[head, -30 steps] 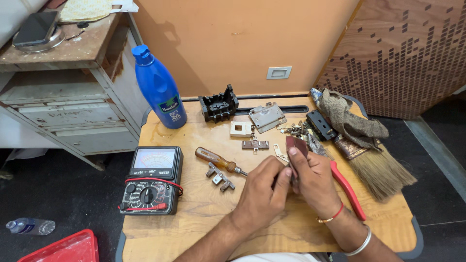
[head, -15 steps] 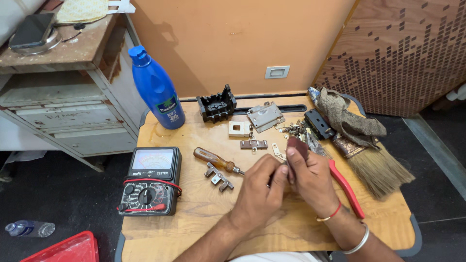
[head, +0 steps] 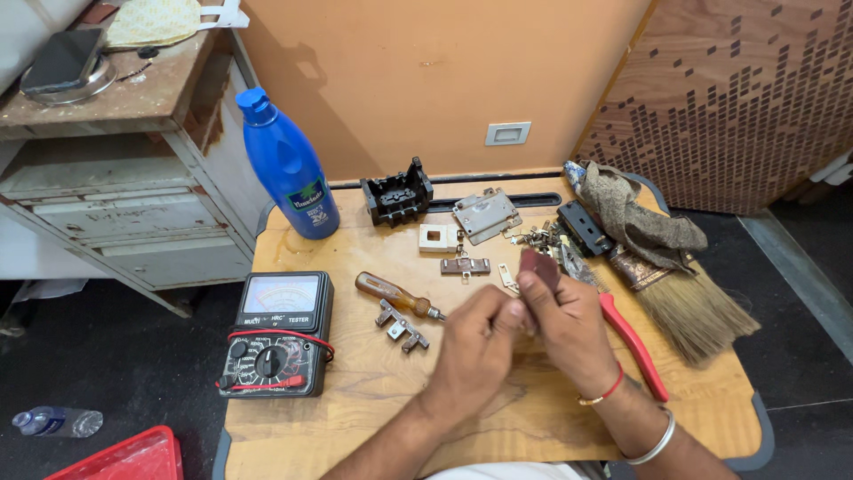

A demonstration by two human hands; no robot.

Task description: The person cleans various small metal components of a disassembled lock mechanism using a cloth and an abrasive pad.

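Note:
Both my hands meet over the middle of the wooden table point(head: 355, 373). My right hand point(head: 569, 324) pinches a small dark reddish-brown flat piece point(head: 539, 267) that sticks up above its fingers. My left hand point(head: 475, 342) presses its fingertips against the right hand's fingers, and whatever it holds there is hidden. Just left of them lie a screwdriver with a brown handle point(head: 395, 295) and a small metal bracket point(head: 400, 324). Red-handled pliers point(head: 635, 342) lie partly under my right wrist.
An analog multimeter point(head: 277, 333) with red leads lies at the left. A blue bottle point(head: 289, 169), black plastic housing point(head: 397, 194), metal plate point(head: 484, 213), white square part point(head: 437, 237), loose metal bits point(head: 538, 236), cloth point(head: 640, 218) and brush point(head: 689, 307) lie around. A metal cabinet point(head: 115, 196) stands left.
My hands stay together over the same spot, with only slight finger shifts on the small dark piece. The camera view has drifted a little.

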